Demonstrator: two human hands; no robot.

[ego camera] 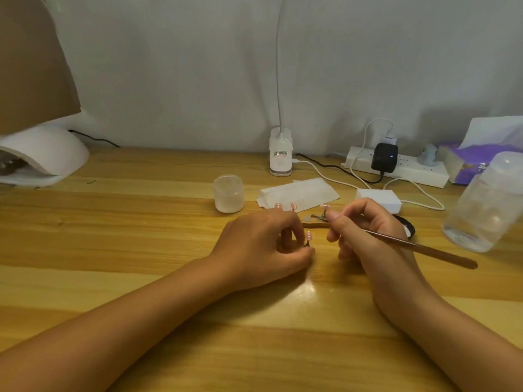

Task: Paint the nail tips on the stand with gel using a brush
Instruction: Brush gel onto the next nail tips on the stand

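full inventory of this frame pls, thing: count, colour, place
nail tips: four visible, pink, on stand pegs mid-table
stand: one, dark, between the hands
brush: one, brown handle, in right hand
jar: one, milky white, behind left hand
wipes: small stack, white, behind stand
nail lamp: one, white, far left
desk lamp: one, white, back centre
power strip: one, white, back right
tissue pack: one, purple, far right
clear bottle: one, right edge
table: one, wooden
left hand: pinches one tip's holder
right hand: grips brush
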